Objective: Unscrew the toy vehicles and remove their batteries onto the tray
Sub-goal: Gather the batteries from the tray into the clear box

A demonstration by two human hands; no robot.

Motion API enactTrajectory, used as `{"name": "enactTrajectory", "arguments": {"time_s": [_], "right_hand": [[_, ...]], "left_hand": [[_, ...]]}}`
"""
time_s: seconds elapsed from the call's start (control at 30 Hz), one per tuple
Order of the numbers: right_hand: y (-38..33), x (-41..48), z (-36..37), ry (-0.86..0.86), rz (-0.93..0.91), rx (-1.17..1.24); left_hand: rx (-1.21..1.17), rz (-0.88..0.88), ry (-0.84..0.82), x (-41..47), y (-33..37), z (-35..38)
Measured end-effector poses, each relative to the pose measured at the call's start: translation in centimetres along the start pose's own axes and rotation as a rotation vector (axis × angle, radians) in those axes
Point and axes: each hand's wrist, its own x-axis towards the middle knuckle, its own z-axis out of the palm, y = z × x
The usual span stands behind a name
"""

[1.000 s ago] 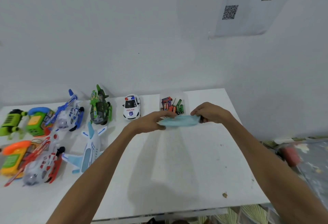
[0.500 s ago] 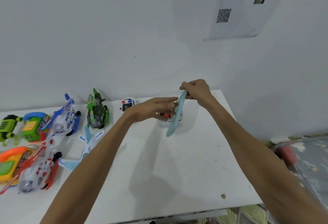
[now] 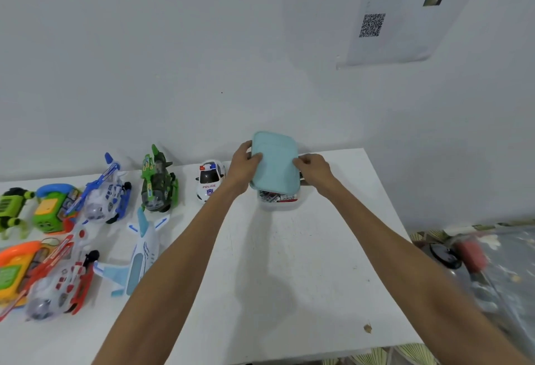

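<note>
A light blue rectangular lid (image 3: 275, 162) is held tilted over a small white container (image 3: 279, 205) at the back of the white table (image 3: 289, 263). My left hand (image 3: 244, 165) grips the lid's left edge and my right hand (image 3: 312, 169) grips its right edge. Under the lid's near edge, batteries (image 3: 276, 197) show inside the container. Toy vehicles line the left side: a white police car (image 3: 210, 179), a green camouflage plane (image 3: 157, 182), a blue and white helicopter (image 3: 105, 194), a white and blue airliner (image 3: 142, 252) and a red and white helicopter (image 3: 58, 278).
Green and orange toys (image 3: 53, 211) sit at the far left. A paper sheet with a QR code (image 3: 372, 24) hangs on the wall. Off the table's right edge lies blurred clutter (image 3: 477, 257). A small brown scrap (image 3: 367, 328) lies near the table's front right corner.
The lid went from flat in front of the container, to standing on edge, to tilted over the container. Both hands moved back toward the wall with it.
</note>
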Motion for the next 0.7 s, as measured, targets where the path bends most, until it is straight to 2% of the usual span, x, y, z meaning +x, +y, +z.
{"name": "enactTrajectory", "arguments": {"time_s": [0.13,0.23,0.33,0.47,0.7], "right_hand": [[0.6,0.9,0.7,0.09,-0.019,-0.116],[0.8,1.8,1.1,0.111,-0.005,-0.319],[1.1,2.2,1.7,0.096,0.023,-0.363],[2.1,2.5,1.9,0.092,0.077,-0.377],[0.9,4.1,1.3,-0.032,0.143,-0.31]], "left_hand": [[0.326,0.088,0.126,1.4,-1.9,1.3],[0.507,0.078,0.134,2.8,-3.6,1.7],[0.676,0.059,0.144,3.7,-4.2,2.3],[0.795,-0.016,0.143,4.2,-3.8,2.7],[0.921,-0.081,0.098,5.0,-3.5,2.6]]}}
